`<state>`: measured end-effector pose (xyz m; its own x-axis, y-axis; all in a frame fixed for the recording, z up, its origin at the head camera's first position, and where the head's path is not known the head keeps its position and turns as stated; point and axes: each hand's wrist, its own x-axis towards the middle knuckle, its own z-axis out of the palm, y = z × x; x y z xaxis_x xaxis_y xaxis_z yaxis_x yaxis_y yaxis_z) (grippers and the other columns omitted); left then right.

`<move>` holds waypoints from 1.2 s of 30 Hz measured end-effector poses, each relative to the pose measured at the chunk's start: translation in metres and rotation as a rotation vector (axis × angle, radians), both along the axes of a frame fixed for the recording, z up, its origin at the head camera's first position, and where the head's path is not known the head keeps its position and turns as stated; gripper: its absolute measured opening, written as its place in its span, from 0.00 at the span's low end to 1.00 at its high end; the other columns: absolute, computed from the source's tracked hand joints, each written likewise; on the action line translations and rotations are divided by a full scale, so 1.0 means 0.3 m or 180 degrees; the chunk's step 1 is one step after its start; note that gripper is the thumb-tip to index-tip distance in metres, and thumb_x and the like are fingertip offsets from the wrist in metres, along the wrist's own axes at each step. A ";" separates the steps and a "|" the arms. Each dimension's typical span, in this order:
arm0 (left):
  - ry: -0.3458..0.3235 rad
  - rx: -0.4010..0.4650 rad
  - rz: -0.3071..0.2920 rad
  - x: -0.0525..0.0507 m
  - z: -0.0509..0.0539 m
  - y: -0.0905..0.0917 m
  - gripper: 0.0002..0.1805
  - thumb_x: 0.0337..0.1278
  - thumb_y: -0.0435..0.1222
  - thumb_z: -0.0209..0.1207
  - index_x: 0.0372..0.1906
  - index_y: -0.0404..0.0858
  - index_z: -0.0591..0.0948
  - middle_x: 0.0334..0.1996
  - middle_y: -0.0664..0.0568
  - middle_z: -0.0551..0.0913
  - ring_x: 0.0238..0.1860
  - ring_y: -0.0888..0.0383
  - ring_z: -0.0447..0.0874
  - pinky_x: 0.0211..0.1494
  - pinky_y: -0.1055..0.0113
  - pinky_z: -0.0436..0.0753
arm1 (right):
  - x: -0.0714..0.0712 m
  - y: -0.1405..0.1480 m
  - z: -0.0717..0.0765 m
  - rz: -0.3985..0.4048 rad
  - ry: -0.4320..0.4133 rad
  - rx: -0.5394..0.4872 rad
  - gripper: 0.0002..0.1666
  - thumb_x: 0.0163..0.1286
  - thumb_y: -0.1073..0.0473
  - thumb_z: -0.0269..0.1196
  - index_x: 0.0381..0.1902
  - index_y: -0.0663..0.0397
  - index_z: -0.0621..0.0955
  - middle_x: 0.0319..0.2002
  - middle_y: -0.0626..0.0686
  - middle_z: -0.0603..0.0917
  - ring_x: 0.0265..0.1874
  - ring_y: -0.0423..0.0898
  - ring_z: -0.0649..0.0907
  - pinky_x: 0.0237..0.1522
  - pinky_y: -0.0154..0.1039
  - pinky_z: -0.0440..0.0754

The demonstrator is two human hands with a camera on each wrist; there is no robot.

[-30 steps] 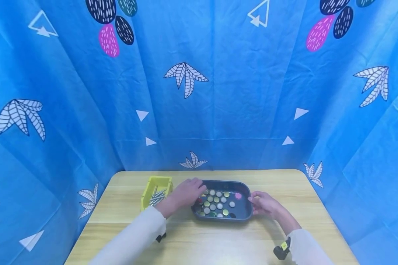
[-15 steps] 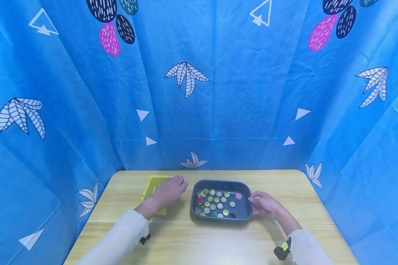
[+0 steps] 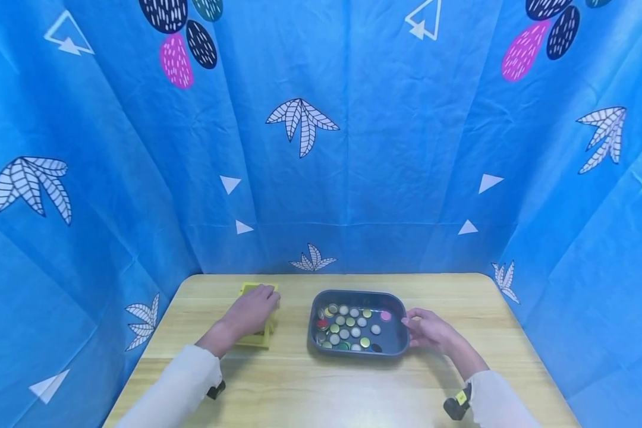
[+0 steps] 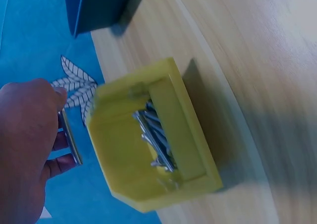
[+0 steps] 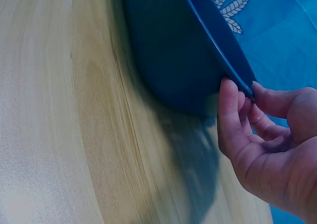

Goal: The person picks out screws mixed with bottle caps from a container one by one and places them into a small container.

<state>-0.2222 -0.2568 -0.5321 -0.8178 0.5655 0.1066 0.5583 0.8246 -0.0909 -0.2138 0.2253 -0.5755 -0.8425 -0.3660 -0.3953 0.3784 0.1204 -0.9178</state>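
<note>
Above the yellow bin (image 4: 193,130) at the table's left, my left hand (image 3: 252,310) pinches a slim silver metal bolt (image 4: 70,137) between thumb and fingers. Several similar bolts (image 4: 156,137) lie in the bin; in the head view the hand covers most of them. A dark blue-grey oblong tray (image 3: 396,343) stands right of the bin with several bottle caps inside, mostly white and yellow-green, plus a red cap (image 3: 321,324) and a pink cap (image 3: 386,316). At the tray's right end, my right hand (image 3: 430,330) grips the rim between thumb and fingers.
Both containers stand toward the back of a light wooden table (image 3: 321,392). A blue patterned curtain (image 3: 321,196) encloses the back and both sides. Between bin and tray there is a narrow gap of tabletop.
My left hand has moved left from the tray's left end to above the yellow bin and now holds a bolt. My right hand stays on the tray's rim.
</note>
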 end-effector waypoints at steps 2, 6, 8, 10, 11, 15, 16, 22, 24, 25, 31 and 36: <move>0.0040 0.0020 0.0029 -0.001 -0.003 -0.017 0.13 0.68 0.29 0.56 0.54 0.40 0.79 0.50 0.48 0.81 0.53 0.52 0.80 0.59 0.56 0.86 | -0.002 0.002 0.001 -0.0005 -0.0001 -0.0008 0.14 0.79 0.63 0.54 0.55 0.67 0.70 0.37 0.54 0.80 0.36 0.47 0.84 0.41 0.39 0.88; 0.0106 0.0058 0.0097 -0.002 -0.008 -0.044 0.11 0.72 0.29 0.51 0.53 0.39 0.79 0.49 0.46 0.81 0.52 0.49 0.80 0.56 0.53 0.85 | -0.006 0.004 0.004 -0.0012 -0.0018 -0.0040 0.12 0.79 0.63 0.54 0.54 0.66 0.70 0.37 0.53 0.80 0.36 0.47 0.83 0.41 0.39 0.88; 0.0131 0.0089 0.0113 0.000 -0.013 -0.055 0.11 0.75 0.30 0.48 0.53 0.38 0.78 0.49 0.45 0.81 0.52 0.48 0.80 0.55 0.52 0.85 | -0.007 0.006 0.005 -0.0017 -0.0014 -0.0035 0.12 0.79 0.63 0.54 0.54 0.65 0.71 0.36 0.53 0.80 0.36 0.47 0.84 0.41 0.39 0.89; 0.0177 0.0109 0.0114 0.001 -0.022 -0.064 0.12 0.75 0.31 0.47 0.54 0.37 0.79 0.49 0.44 0.81 0.53 0.47 0.80 0.54 0.50 0.86 | -0.007 0.007 0.006 -0.0021 -0.0015 -0.0039 0.11 0.79 0.63 0.54 0.54 0.65 0.71 0.37 0.54 0.81 0.36 0.47 0.84 0.41 0.39 0.89; 0.0202 0.0111 0.0111 0.002 -0.028 -0.068 0.13 0.74 0.31 0.47 0.54 0.37 0.79 0.49 0.43 0.81 0.53 0.46 0.80 0.54 0.50 0.87 | -0.007 0.007 0.006 -0.0020 -0.0015 -0.0042 0.11 0.79 0.63 0.54 0.53 0.65 0.71 0.37 0.54 0.81 0.37 0.47 0.84 0.41 0.39 0.89; 0.0293 0.0099 0.0103 0.005 -0.052 -0.080 0.13 0.71 0.29 0.48 0.54 0.36 0.78 0.47 0.43 0.82 0.52 0.46 0.81 0.48 0.52 0.88 | -0.006 0.009 0.005 -0.0002 -0.0010 -0.0054 0.12 0.80 0.63 0.53 0.54 0.66 0.70 0.39 0.55 0.82 0.38 0.48 0.84 0.43 0.40 0.89; 0.0291 0.0093 0.0104 0.005 -0.059 -0.083 0.13 0.71 0.28 0.48 0.53 0.36 0.78 0.45 0.43 0.81 0.50 0.47 0.81 0.45 0.53 0.87 | -0.005 0.009 0.004 0.0003 -0.0005 -0.0046 0.12 0.80 0.63 0.54 0.55 0.66 0.70 0.39 0.56 0.82 0.38 0.48 0.84 0.43 0.40 0.89; 0.0157 0.0096 0.0164 0.008 -0.092 -0.092 0.11 0.68 0.27 0.51 0.51 0.36 0.77 0.41 0.46 0.79 0.42 0.51 0.76 0.38 0.59 0.82 | 0.000 0.007 0.003 0.0013 0.0021 -0.0047 0.13 0.80 0.62 0.54 0.55 0.67 0.71 0.40 0.55 0.83 0.38 0.48 0.85 0.44 0.40 0.89; 0.0103 0.0092 0.0182 0.006 -0.105 -0.093 0.12 0.68 0.28 0.52 0.52 0.36 0.78 0.41 0.46 0.78 0.42 0.52 0.75 0.39 0.60 0.82 | 0.000 0.007 0.003 0.0015 0.0031 -0.0059 0.13 0.80 0.63 0.54 0.54 0.66 0.71 0.40 0.55 0.83 0.38 0.48 0.85 0.44 0.40 0.90; 0.0088 0.0094 0.0178 0.005 -0.112 -0.093 0.12 0.68 0.28 0.53 0.53 0.36 0.78 0.41 0.46 0.79 0.41 0.52 0.75 0.40 0.60 0.82 | 0.000 0.007 0.003 0.0012 0.0036 -0.0065 0.12 0.80 0.63 0.54 0.54 0.66 0.71 0.40 0.55 0.83 0.38 0.48 0.85 0.44 0.40 0.90; -0.0011 0.0217 0.0153 0.008 -0.158 -0.097 0.11 0.70 0.31 0.54 0.52 0.37 0.79 0.40 0.47 0.78 0.39 0.55 0.73 0.44 0.59 0.82 | -0.003 0.006 -0.003 0.0008 0.0044 -0.0056 0.11 0.79 0.62 0.55 0.53 0.64 0.72 0.40 0.55 0.83 0.38 0.48 0.86 0.44 0.41 0.90; 0.0037 0.0221 0.0121 0.018 -0.186 -0.098 0.15 0.65 0.27 0.53 0.55 0.33 0.79 0.40 0.44 0.78 0.40 0.52 0.75 0.47 0.55 0.84 | -0.002 0.004 -0.009 -0.0011 0.0016 -0.0047 0.12 0.79 0.62 0.54 0.54 0.64 0.72 0.38 0.55 0.83 0.37 0.47 0.85 0.43 0.40 0.90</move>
<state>-0.2168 -0.2863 -0.5878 -0.8370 0.5251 0.1540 0.5258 0.8497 -0.0391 -0.2144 0.2264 -0.5783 -0.8457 -0.3687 -0.3857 0.3741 0.1056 -0.9213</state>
